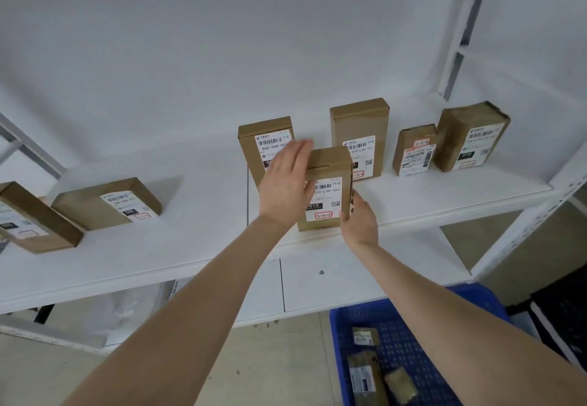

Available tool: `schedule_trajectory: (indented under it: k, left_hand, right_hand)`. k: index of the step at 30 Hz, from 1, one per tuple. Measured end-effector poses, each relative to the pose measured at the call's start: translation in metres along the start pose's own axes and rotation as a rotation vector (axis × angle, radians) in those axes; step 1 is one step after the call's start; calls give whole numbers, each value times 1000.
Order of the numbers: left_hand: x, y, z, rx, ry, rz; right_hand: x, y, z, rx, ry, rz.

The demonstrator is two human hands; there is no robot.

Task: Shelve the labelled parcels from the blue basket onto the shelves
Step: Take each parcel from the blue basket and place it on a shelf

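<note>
Parcel (327, 189) stood upright at the shelf (190, 246) front edge, right hand (359, 221) gripping its lower right side, left hand (287, 186) flat with fingers spread against its left edge. Blue basket (403, 351) below held three small parcels (365, 370).

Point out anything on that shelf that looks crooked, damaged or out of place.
Two boxes at the left lie flat and slewed, while the others stand upright. The far-right parcel looks crumpled and bulging under its tape. The box between the left hand and right hand stands straight.
</note>
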State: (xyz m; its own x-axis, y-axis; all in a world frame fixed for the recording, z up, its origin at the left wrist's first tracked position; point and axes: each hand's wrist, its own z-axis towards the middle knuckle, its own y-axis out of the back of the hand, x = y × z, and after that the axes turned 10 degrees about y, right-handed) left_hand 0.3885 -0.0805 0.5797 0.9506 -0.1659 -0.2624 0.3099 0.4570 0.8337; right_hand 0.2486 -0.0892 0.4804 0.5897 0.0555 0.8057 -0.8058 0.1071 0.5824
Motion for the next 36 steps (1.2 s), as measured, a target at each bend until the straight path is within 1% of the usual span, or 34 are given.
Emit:
schedule_trajectory:
  k: [2, 5, 13, 23, 31, 36]
  left_hand:
    - [-8, 0, 4, 88, -86, 143]
    - [-12, -4, 4, 129, -74, 245]
    - [-21, -6, -5, 96, -17, 256]
    - [-18, -8, -9, 42, -36, 201]
    - [-12, -19, -10, -63, -77, 186]
    - [-11, -28, -8, -113, -60, 173]
  right_hand:
    - [2, 1, -7, -6, -2, -4]
    - [3, 1, -16, 32, 10, 9]
    - [-2, -6, -29, 75, 43, 31]
    - [-6, -12, -34, 24, 106, -106]
    - [-6, -19, -32, -51, 38, -137]
    - [-5, -27, -36, -18, 31, -142]
